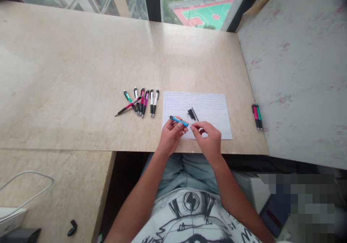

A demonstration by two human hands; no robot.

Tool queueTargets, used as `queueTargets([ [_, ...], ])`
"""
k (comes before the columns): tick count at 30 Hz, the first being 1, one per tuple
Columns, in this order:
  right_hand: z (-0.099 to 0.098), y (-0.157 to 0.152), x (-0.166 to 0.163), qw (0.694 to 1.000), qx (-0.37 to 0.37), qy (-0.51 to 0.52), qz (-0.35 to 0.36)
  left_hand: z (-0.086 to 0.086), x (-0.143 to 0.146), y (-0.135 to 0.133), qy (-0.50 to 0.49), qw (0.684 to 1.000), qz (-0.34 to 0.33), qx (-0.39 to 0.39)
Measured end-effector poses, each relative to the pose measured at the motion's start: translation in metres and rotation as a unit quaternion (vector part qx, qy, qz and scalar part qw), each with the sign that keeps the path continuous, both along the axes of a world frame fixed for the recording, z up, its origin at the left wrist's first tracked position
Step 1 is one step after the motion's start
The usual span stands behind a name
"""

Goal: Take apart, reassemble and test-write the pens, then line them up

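My left hand (171,134) is closed round a blue pen barrel (179,120), held level over the near edge of a white sheet of paper (211,105). My right hand (208,136) is pinched shut just right of the barrel's end; what it holds is too small to name. Small black pen parts (192,113) lie on the paper just beyond my hands. A cluster of several pens (142,102) in pink, teal, white and black lies on the desk to the left of the paper.
Two pens (257,116), pink and teal, lie at the desk's right edge by the wall. The beige desk (67,73) runs to a window at the back. A white cable (29,196) and a small black object (72,228) sit on the lower surface at left.
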State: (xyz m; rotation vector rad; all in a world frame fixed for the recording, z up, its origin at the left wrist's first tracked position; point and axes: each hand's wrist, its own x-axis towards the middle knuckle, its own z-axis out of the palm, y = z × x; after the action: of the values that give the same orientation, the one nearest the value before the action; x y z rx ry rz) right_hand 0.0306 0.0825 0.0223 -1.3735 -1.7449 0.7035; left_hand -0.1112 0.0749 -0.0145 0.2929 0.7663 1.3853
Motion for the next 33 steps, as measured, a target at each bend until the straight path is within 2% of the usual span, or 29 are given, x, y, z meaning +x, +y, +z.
queueTargets([
  [6, -0.019, 0.007, 0.025, 0.986, 0.01, -0.15, -0.075, 0.0, 0.001, 0.0, 0.006, 1.0, 0.004, -0.01],
  [10, -0.031, 0.008, 0.036, 0.968, -0.011, -0.237, -0.078, 0.0, 0.0, 0.0, 0.007, 1.0, 0.002, -0.009],
  [22, -0.034, 0.016, 0.019, 0.947, -0.061, -0.3, -0.102, 0.001, 0.0, 0.0, 0.007, 1.0, 0.001, -0.005],
  [27, -0.03, 0.018, 0.028, 0.963, -0.041, -0.242, -0.113, 0.0, 0.0, 0.0, 0.008, 1.0, 0.002, -0.006],
  [30, -0.024, 0.015, 0.038, 0.985, -0.053, -0.133, -0.091, 0.001, 0.0, 0.0, 0.0, 1.0, 0.004, -0.001],
  [33, -0.015, 0.008, 0.049, 0.993, -0.085, -0.019, -0.073, 0.003, 0.0, -0.001, 0.004, 1.0, 0.01, -0.001],
])
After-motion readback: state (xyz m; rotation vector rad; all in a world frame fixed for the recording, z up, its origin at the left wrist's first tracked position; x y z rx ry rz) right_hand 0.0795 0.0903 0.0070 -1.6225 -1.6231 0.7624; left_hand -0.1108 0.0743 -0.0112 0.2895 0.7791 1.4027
